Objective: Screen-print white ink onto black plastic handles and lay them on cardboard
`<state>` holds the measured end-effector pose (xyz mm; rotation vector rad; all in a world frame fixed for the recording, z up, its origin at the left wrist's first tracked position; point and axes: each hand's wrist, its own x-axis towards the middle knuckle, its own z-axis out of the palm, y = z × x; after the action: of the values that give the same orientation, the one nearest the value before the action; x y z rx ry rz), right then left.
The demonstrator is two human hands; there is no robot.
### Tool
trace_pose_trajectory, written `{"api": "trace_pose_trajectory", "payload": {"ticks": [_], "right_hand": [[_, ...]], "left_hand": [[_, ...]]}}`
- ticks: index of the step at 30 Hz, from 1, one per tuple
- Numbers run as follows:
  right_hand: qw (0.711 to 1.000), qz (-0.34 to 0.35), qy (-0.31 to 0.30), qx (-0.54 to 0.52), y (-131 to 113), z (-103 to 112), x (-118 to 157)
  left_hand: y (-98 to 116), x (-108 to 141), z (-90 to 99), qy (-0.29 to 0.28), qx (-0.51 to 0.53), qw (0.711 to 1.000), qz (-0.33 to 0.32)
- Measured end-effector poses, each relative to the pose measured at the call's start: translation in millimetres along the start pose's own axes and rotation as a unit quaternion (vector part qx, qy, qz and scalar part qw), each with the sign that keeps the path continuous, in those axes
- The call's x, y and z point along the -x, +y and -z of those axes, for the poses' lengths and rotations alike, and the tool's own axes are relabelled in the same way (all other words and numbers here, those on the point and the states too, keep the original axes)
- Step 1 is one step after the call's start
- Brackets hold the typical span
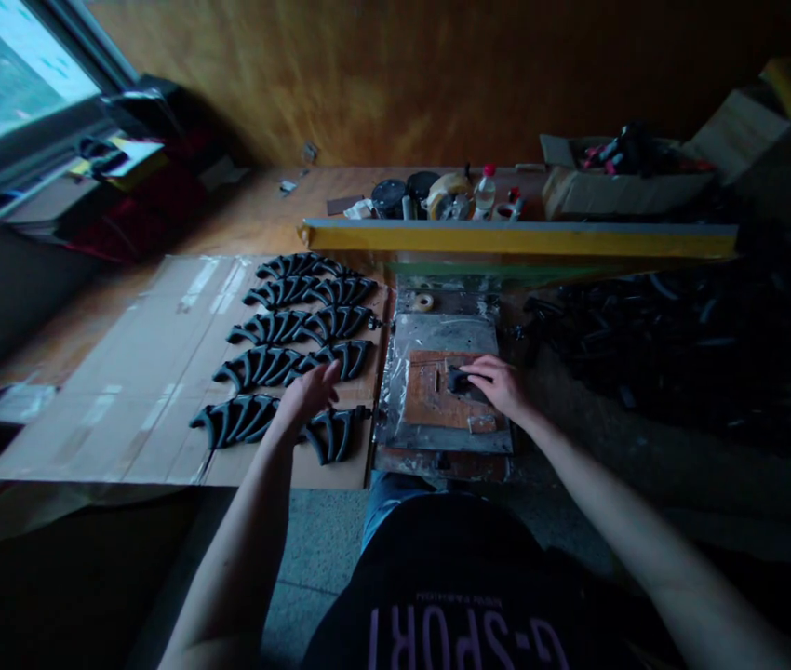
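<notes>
My right hand (pixel 498 383) is closed, its fingertips pinching a small dark piece (pixel 461 379) on a brown board (pixel 420 400). The exact kind of the piece is hard to make out in the dim light. Beneath the board lies a grey metal plate (pixel 444 328). My left hand (pixel 310 395) hovers over rows of curved black plastic parts (pixel 256 366) that look like handles. Its fingers are loosely bent and apart, and I see nothing held in them. Several of these parts (pixel 331 435) lie just below this hand, on flattened cardboard (pixel 158 372).
A long yellow bar (pixel 521 240) crosses behind the plate, with a tape roll (pixel 424 302) before it. Farther back stand a bottle (pixel 485 191) and a filled carton (pixel 625 186). On the right lies a dark heap of black parts (pixel 647 326).
</notes>
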<state>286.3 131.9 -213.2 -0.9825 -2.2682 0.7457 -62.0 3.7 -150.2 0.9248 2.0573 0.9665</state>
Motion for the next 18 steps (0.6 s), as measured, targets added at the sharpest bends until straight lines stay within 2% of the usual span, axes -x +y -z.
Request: {"api": "trace_pose_trajectory", "payload": {"ticks": [2, 5, 7, 8, 9, 11, 13, 14, 15, 17, 18], "right_hand": [[0.995, 0.048, -0.024, 0.086, -7.5, -21.9, -2.0], [0.972, 0.084, -0.038, 0.217, -13.3, -33.3, 0.3], [0.954, 0.105, -0.039, 0.279, -15.6, -27.0, 2.7], [0.943, 0.116, -0.037, 0.309, -15.6, -20.0, 3.5], [0.927, 0.122, -0.033, 0.352, -14.4, -10.6, 4.0], [0.883, 0.113, -0.020, 0.456, -7.6, 14.7, 2.7], [0.836, 0.083, -0.004, 0.543, 3.2, 43.8, -3.1], [0.825, 0.063, 0.009, 0.562, 8.1, 57.2, -8.3], [0.831, 0.041, 0.033, 0.554, 11.3, 68.0, -15.5], [0.872, 0.011, 0.102, 0.478, 9.7, 78.2, -35.1], [0.896, 0.006, 0.133, 0.424, 4.3, 76.8, -46.9]], "left_hand": [[47.4, -7.9, -11.2, -0.015, 0.054, 0.996, -0.075], [111.9, -6.3, -29.1, -0.028, 0.222, 0.958, -0.180], [136.7, 1.2, -36.4, -0.048, 0.282, 0.937, -0.200], [141.5, 6.3, -37.9, -0.053, 0.294, 0.933, -0.201], [141.1, 12.2, -38.1, -0.053, 0.298, 0.932, -0.198], [126.7, 25.7, -36.2, -0.051, 0.293, 0.937, -0.181], [99.0, 39.5, -35.9, -0.056, 0.258, 0.953, -0.151], [82.1, 45.4, -38.1, -0.064, 0.233, 0.961, -0.132], [64.2, 49.9, -42.5, -0.076, 0.212, 0.968, -0.108], [27.9, 53.5, -57.5, -0.103, 0.197, 0.973, -0.056], [10.8, 52.3, -67.2, -0.115, 0.198, 0.973, -0.032]]}}
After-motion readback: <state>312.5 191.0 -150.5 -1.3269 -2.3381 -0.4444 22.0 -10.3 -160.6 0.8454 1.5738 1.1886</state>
